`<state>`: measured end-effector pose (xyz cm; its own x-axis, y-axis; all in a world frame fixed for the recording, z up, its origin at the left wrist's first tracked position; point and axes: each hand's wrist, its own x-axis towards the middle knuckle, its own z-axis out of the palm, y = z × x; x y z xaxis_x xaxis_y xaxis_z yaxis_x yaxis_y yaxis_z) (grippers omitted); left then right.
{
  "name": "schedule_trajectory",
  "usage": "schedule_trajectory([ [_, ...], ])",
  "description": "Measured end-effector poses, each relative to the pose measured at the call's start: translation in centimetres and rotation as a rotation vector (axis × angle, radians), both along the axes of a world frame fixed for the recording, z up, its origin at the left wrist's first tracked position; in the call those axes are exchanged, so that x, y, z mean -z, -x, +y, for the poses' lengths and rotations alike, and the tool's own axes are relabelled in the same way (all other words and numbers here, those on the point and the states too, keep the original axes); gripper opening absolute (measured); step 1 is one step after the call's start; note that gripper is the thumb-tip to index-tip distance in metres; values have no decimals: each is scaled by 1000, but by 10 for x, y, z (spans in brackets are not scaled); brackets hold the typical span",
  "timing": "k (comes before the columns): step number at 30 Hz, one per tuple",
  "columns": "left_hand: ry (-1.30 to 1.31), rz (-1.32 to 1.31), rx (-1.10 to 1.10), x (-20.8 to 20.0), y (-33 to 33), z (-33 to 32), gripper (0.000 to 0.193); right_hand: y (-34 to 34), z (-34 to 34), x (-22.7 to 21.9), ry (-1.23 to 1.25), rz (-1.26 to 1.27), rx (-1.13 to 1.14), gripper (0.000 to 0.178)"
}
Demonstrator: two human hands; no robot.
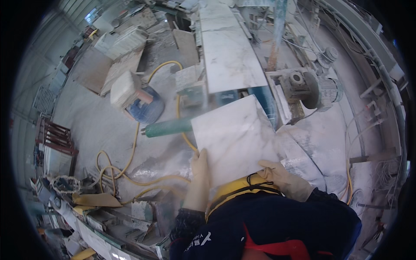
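Observation:
A white marble slab (236,136) with faint grey veins lies in front of my body, between my two gloved hands. On its left edge, my left hand (199,167) in a cream rubber glove is closed, with the thumb side up. At the near right corner my right hand (282,177), gloved the same way, is closed around the rim. The fingers under the slab are hidden. A green roller (168,128) sticks out from beyond the slab's left edge. Farther off, more white marble slabs (232,56) lie in line on the machine bed.
A grey motor (303,89) sits right of the bed, near a rusty upright post (277,37). To the left stand a blue barrel (148,108) and a pale block (125,89). A yellow hose (125,167) loops across the dusty floor. Scrap pieces (141,212) lie in a rack at the lower left.

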<state>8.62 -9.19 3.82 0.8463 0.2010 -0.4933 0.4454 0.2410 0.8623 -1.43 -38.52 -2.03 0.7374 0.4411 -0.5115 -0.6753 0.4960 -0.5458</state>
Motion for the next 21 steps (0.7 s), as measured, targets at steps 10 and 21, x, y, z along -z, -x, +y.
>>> schedule_trajectory([
  [10,-131,111,410,43,-48,-21,46,-16,-11,-21,-207,415,252,49],
  [21,-310,44,419,34,-63,-30,52,-59,2,11,102,22,435,35],
])
